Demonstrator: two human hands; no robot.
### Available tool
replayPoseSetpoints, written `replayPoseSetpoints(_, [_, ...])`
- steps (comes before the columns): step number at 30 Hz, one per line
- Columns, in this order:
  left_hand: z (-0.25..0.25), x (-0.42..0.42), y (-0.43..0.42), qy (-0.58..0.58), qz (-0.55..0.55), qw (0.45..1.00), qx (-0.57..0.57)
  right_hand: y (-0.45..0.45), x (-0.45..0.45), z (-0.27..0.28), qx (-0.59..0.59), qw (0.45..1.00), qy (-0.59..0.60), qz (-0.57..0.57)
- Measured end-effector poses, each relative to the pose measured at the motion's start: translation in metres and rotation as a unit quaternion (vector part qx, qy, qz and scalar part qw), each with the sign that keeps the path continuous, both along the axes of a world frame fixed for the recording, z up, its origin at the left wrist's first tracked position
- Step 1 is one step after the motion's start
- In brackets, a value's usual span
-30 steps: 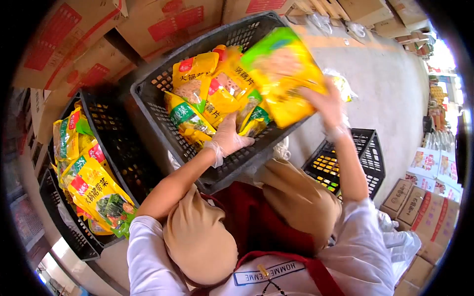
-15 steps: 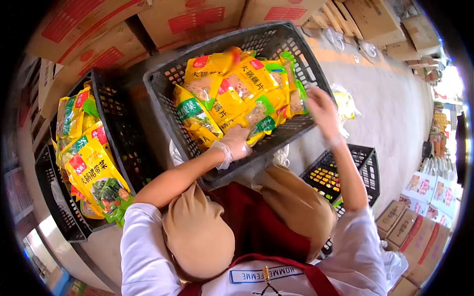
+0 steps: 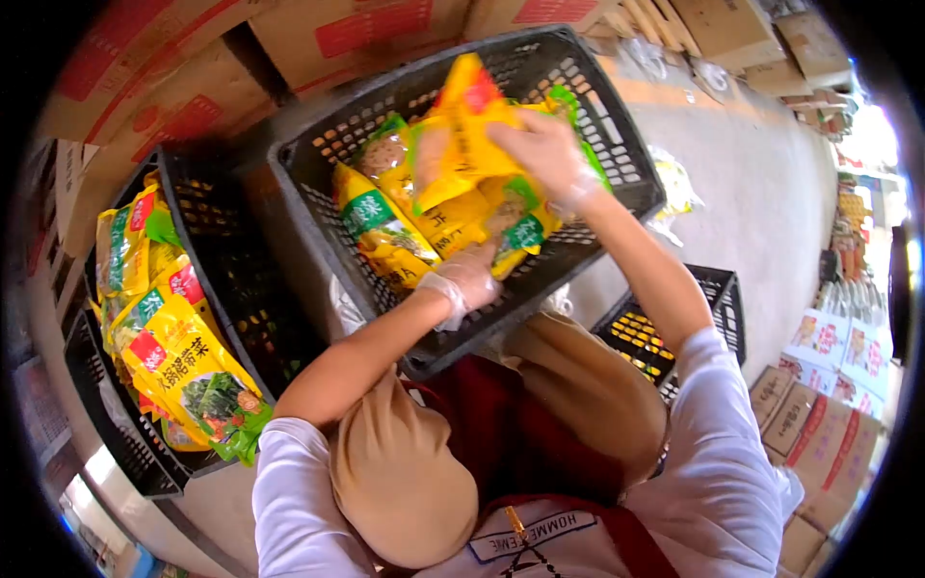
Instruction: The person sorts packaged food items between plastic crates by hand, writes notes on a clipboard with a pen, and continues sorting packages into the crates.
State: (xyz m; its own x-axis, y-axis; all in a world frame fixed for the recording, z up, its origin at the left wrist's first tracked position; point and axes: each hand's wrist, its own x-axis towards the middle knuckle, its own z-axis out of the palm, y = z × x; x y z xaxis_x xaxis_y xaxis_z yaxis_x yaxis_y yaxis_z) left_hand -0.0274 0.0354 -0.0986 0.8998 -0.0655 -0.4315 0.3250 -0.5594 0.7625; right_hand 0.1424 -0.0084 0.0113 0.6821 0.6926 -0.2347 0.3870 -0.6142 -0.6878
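A black plastic crate [image 3: 332, 265] in front of me holds several yellow food packets, some with green labels. My right hand [image 3: 554, 159], in a clear glove, grips a yellow food packet [image 3: 470, 135] by its right side and holds it tilted above the others. That packet is a little blurred. Low at the crate's near side, my left hand [image 3: 464, 281], also gloved, has its fingers curled at the lower edge of a green-labelled packet [image 3: 515, 231]. Its fingertips are partly hidden. Another green-labelled packet [image 3: 381, 217] lies to the left of it.
To the left stands a second black crate [image 3: 207, 207] with upright yellow packets [image 3: 188, 361]. A smaller black crate [image 3: 718, 299] sits by my right knee. Cardboard boxes [image 3: 376, 43] line the far side, with more cartons [image 3: 809, 433] at right. A plastic bag [image 3: 674, 188] lies on the floor.
My right hand has moved left from the crate's right rim and taken hold of a yellow packet, which is now raised. My left hand stays at the crate's near side.
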Motion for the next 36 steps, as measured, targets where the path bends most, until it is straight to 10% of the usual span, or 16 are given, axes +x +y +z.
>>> replayPoseSetpoints(6, [0.014,-0.002,0.003,-0.002,-0.013,1.000,0.021,-0.247,-0.047,0.123,0.308,0.856,0.024,-0.414])
replayPoseSetpoints(8, [0.016,0.000,0.003,0.014,-0.010,1.000,0.005,-0.360,-0.067,0.122,-0.072,0.873,-0.453,-0.166])
replayPoseSetpoints(10, [0.014,0.001,-0.002,0.012,-0.012,1.000,0.016,-0.450,-0.065,0.100,0.080,0.834,-0.072,-0.542])
replayPoseSetpoints(12, [0.017,0.000,0.000,0.016,-0.003,0.999,0.032,-0.427,-0.078,0.097,-0.362,0.810,-0.333,-0.320])
replayPoseSetpoints(14, [0.027,0.001,-0.002,0.036,-0.025,0.998,0.040,-0.328,-0.064,0.091,-0.085,0.886,-0.188,-0.414])
replayPoseSetpoints(17, [0.017,-0.005,-0.007,0.010,-0.026,0.997,0.072,-0.196,-0.033,0.048,0.093,0.968,-0.031,-0.230])
replayPoseSetpoints(24, [0.000,-0.004,-0.009,-0.012,-0.028,0.992,0.124,0.034,-0.014,-0.107,-0.282,0.943,0.000,0.175])
replayPoseSetpoints(32, [0.011,-0.005,-0.005,0.015,-0.038,0.996,0.076,-0.060,-0.030,-0.040,0.045,0.987,0.150,-0.026])
replayPoseSetpoints(36, [0.005,-0.008,-0.005,-0.030,-0.005,0.997,0.068,-0.166,-0.031,0.035,0.353,0.838,0.302,-0.286])
